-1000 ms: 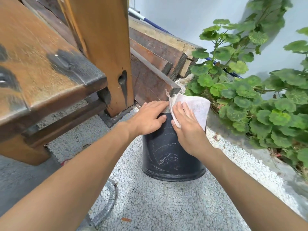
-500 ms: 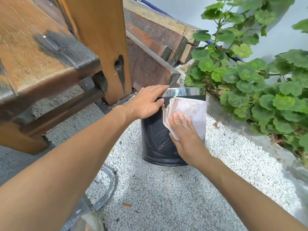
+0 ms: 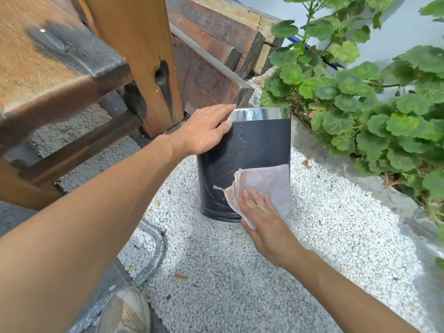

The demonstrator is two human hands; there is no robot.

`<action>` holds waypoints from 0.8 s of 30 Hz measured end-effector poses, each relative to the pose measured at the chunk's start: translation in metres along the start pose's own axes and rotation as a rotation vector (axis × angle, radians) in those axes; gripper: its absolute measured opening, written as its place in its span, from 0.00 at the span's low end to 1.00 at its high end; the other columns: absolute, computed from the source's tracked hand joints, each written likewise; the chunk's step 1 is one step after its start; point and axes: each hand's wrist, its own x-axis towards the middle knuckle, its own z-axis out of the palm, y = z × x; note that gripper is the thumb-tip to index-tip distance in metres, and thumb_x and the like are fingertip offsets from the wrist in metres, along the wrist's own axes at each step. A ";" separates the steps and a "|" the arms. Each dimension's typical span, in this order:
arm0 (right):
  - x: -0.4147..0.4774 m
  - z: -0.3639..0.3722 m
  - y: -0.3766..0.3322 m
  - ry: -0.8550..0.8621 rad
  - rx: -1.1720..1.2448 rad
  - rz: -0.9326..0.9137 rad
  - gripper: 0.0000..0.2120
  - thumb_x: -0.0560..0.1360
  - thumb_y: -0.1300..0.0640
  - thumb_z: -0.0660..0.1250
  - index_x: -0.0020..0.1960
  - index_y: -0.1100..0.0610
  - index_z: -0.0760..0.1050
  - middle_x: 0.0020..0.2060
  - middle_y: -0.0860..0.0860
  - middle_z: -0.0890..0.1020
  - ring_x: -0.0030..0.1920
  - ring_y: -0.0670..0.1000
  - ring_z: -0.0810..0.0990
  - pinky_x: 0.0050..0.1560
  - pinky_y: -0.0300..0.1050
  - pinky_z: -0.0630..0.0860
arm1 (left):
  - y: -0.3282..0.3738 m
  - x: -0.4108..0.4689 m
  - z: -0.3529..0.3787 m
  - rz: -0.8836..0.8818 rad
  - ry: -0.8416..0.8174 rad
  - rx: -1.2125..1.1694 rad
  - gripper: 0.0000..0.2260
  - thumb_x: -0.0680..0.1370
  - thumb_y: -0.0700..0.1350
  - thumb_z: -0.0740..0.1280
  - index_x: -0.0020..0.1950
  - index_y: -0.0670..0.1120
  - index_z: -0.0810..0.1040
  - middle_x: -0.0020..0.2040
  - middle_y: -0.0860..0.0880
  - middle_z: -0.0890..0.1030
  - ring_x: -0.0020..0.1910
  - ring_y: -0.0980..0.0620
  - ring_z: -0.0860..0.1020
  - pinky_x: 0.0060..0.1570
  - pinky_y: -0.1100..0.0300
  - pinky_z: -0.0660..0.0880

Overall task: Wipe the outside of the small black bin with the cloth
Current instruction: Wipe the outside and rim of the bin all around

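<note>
You have no text, label, brand or number to read here. The faint pale marks on the small black bin (image 3: 259, 145) are only streaks and curved scratches, and they form no letters or figures you could make out.

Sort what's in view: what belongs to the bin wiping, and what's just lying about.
In the job: small black bin, cloth, left hand steadying the bin near its rim, right hand pressing the cloth low on its side.
Lying about: wooden bench, stacked planks, leafy plant, corrugated hose.
</note>
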 end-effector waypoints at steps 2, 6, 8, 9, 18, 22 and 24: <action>-0.009 0.003 -0.001 -0.020 0.022 0.016 0.27 0.85 0.43 0.47 0.82 0.52 0.56 0.80 0.47 0.56 0.81 0.43 0.43 0.79 0.44 0.39 | 0.002 -0.001 0.001 0.005 0.001 -0.006 0.22 0.85 0.52 0.51 0.79 0.50 0.59 0.78 0.51 0.63 0.77 0.49 0.60 0.74 0.44 0.57; -0.022 0.007 -0.004 -0.082 0.117 0.038 0.29 0.84 0.40 0.45 0.81 0.49 0.60 0.79 0.43 0.57 0.79 0.36 0.42 0.79 0.42 0.39 | 0.002 -0.004 0.000 0.024 0.018 -0.013 0.22 0.85 0.50 0.52 0.79 0.49 0.60 0.78 0.51 0.64 0.77 0.50 0.60 0.75 0.46 0.56; -0.027 0.006 -0.006 -0.116 0.178 0.046 0.25 0.84 0.43 0.49 0.79 0.49 0.64 0.78 0.42 0.58 0.77 0.32 0.43 0.79 0.40 0.40 | 0.002 -0.004 -0.002 0.034 0.028 -0.015 0.21 0.85 0.49 0.52 0.79 0.47 0.61 0.78 0.50 0.65 0.77 0.49 0.61 0.75 0.46 0.57; -0.029 0.005 -0.007 -0.128 0.211 0.057 0.23 0.85 0.45 0.52 0.78 0.49 0.66 0.77 0.41 0.59 0.76 0.29 0.42 0.78 0.36 0.39 | 0.003 -0.004 -0.002 0.031 0.030 -0.016 0.21 0.85 0.49 0.52 0.79 0.47 0.62 0.77 0.49 0.66 0.76 0.49 0.61 0.75 0.47 0.57; -0.016 -0.051 -0.023 -0.122 0.796 0.486 0.15 0.82 0.39 0.58 0.63 0.38 0.80 0.61 0.46 0.84 0.62 0.53 0.81 0.65 0.54 0.75 | 0.008 -0.007 -0.004 -0.009 0.029 -0.038 0.21 0.86 0.49 0.51 0.78 0.48 0.62 0.77 0.50 0.66 0.76 0.50 0.61 0.75 0.51 0.55; 0.006 -0.094 -0.015 -0.034 1.211 0.636 0.13 0.84 0.52 0.61 0.60 0.51 0.83 0.57 0.50 0.86 0.56 0.49 0.85 0.56 0.47 0.79 | 0.009 -0.009 -0.005 0.010 0.018 -0.040 0.20 0.86 0.50 0.51 0.78 0.48 0.63 0.76 0.51 0.67 0.75 0.50 0.63 0.74 0.51 0.57; 0.018 -0.119 -0.009 0.022 1.312 0.696 0.12 0.84 0.56 0.62 0.59 0.59 0.82 0.51 0.54 0.87 0.50 0.50 0.86 0.46 0.44 0.80 | 0.008 -0.010 -0.006 0.010 0.015 -0.040 0.20 0.85 0.50 0.52 0.77 0.48 0.63 0.76 0.51 0.68 0.74 0.50 0.64 0.73 0.52 0.58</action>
